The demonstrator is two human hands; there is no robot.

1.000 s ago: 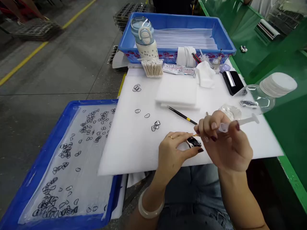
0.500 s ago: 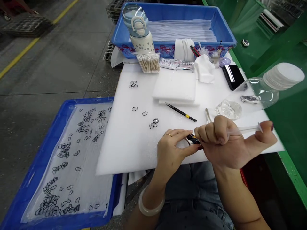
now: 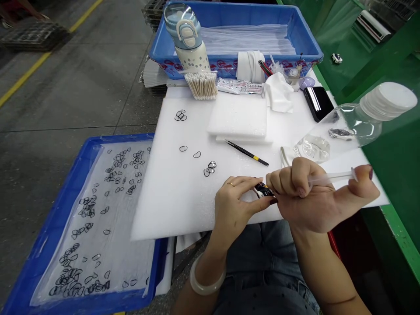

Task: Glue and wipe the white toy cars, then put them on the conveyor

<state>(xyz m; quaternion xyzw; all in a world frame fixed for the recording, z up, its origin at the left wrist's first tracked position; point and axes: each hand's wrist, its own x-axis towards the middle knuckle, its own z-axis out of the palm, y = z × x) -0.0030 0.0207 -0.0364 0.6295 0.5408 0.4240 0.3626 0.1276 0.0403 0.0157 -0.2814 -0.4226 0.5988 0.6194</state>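
My left hand (image 3: 236,202) pinches a small black part (image 3: 263,190) against the white foam sheet (image 3: 183,192) near its front edge. My right hand (image 3: 315,197) is wrapped round a clear syringe (image 3: 331,176), thumb on the plunger end, with the tip pointing down at the black part. Black tweezers with a yellow band (image 3: 246,152) lie just behind my hands. A few small black rings (image 3: 210,168) lie on the foam to the left of my hands.
A blue tray (image 3: 42,245) at lower left holds several black rings on a clear film. Behind the foam: a blue crate (image 3: 305,41), water bottle (image 3: 187,37), cotton swabs (image 3: 201,85), foam pad (image 3: 238,117), black phone (image 3: 317,103), stacked white discs (image 3: 389,100). Green bench at right.
My right hand turned the syringe from a fingertip hold to a fist grip with the thumb on the plunger, its tip lowered to the black part. The left hand stayed put.
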